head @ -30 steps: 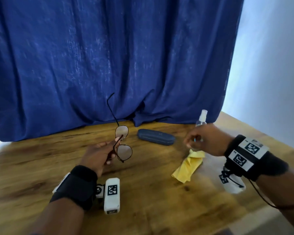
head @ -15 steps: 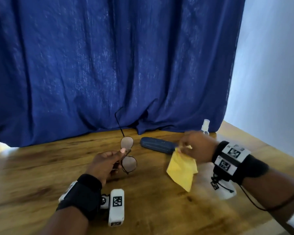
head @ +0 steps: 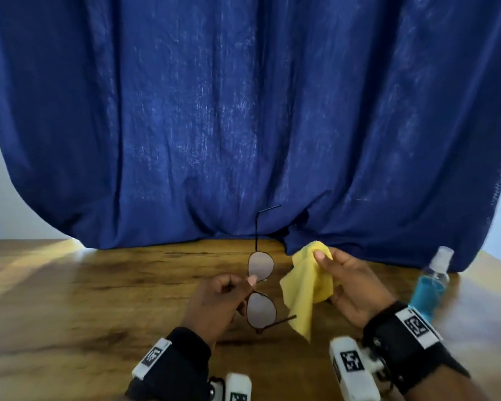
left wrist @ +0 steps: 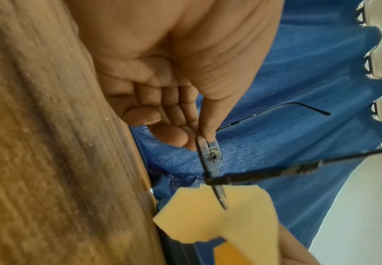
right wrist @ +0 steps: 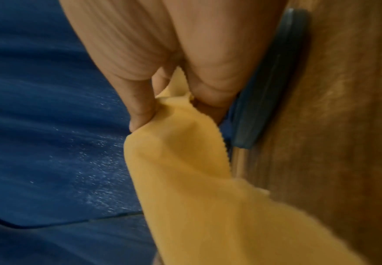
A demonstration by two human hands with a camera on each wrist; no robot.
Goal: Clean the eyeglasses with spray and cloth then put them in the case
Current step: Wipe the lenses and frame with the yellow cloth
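From the head view we see the left hand (head: 214, 302) pinching the eyeglasses (head: 261, 287) at the bridge, thumb against forefinger, so that the two lenses stand one above the other over the wooden table (head: 70, 299), one temple pointing up against the blue curtain (head: 243, 111) and the other jutting toward the right hand (head: 350, 287). That hand grips the yellow cloth (head: 304, 290) between thumb and fingers, the cloth hanging down just beside the lower lens. The spray bottle (head: 431, 282), with blue liquid in it, stands upright on the table to the right of the right wrist, apart from both hands. We cannot make out the case here. From the left wrist we see the left hand (left wrist: 174, 86) with thumb and forefinger closed on the eyeglasses (left wrist: 210, 161) seen edge-on, a nose pad showing just below the thumb tip, and the yellow cloth (left wrist: 219, 215) close behind the frame. From the right wrist we see the right hand (right wrist: 174, 59) with its fingers clamped together on a gathered fold of the yellow cloth (right wrist: 196, 179), and behind the hand the dark blue case (right wrist: 267, 89) lying closed on the table (right wrist: 344, 143) by the curtain.
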